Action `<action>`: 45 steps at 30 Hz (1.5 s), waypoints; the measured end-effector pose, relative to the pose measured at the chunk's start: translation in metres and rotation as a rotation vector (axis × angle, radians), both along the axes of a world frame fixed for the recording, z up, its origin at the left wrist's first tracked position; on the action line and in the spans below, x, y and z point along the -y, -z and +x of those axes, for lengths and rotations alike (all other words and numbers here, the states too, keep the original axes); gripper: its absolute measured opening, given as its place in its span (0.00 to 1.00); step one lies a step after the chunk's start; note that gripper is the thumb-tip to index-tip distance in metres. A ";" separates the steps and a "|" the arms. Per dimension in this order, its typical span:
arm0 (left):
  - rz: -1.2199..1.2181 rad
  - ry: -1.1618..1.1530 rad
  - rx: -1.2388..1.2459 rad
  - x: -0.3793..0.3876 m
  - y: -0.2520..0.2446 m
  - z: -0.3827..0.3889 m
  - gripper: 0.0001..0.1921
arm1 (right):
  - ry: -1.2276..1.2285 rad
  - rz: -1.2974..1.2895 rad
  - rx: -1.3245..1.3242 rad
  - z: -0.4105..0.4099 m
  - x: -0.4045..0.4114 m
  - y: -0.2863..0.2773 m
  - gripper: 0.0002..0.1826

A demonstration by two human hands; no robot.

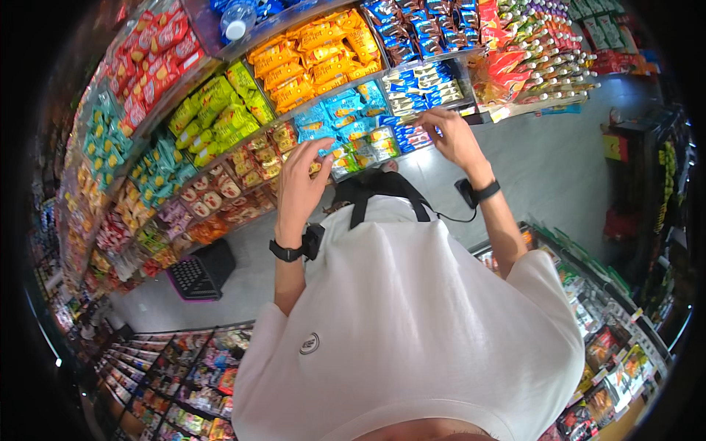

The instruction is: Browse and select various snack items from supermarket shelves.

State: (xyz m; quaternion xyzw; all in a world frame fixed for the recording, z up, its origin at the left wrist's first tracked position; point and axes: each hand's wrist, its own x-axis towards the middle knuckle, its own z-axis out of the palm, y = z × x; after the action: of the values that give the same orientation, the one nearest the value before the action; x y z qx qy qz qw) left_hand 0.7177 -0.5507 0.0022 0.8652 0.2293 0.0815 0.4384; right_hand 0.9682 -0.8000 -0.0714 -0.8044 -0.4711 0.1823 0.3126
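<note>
My left hand hovers with fingers slightly bent and thumb apart, and I see nothing in it. Behind its fingertips are light-blue snack packets; green-and-white packets lie just right of it. To its left, small gold-wrapped packets fill a compartment. My right hand reaches to the front edge of the display, fingers curled over blue-and-white packets. Its fingertips partly overlap these packets, so whether it grips one cannot be told. A second lot of blue-and-cream packets sits just behind it.
Orange packets, yellow-green packets and red packets fill the tiered bins. Wrapped sticks with white ends stand at the right. A black basket rests on the grey floor. Stocked shelves stand behind me.
</note>
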 end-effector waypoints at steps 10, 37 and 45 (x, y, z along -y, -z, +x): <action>-0.012 0.221 0.241 -0.018 -0.014 -0.018 0.18 | 0.224 0.264 -0.489 -0.111 -0.032 -0.096 0.10; -0.178 0.103 0.134 -0.110 0.025 -0.120 0.13 | 0.146 -0.012 -0.241 -0.200 -0.155 -0.089 0.16; -0.145 0.110 0.060 -0.088 0.021 -0.115 0.15 | -0.125 0.166 0.010 -0.183 -0.160 -0.091 0.21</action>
State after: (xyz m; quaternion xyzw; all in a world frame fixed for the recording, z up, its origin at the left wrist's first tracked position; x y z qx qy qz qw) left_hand 0.6022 -0.4624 -0.0184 0.8397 0.1737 0.0664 0.5103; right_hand 0.7849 -0.6399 0.0191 -0.7456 -0.5356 0.1578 0.3637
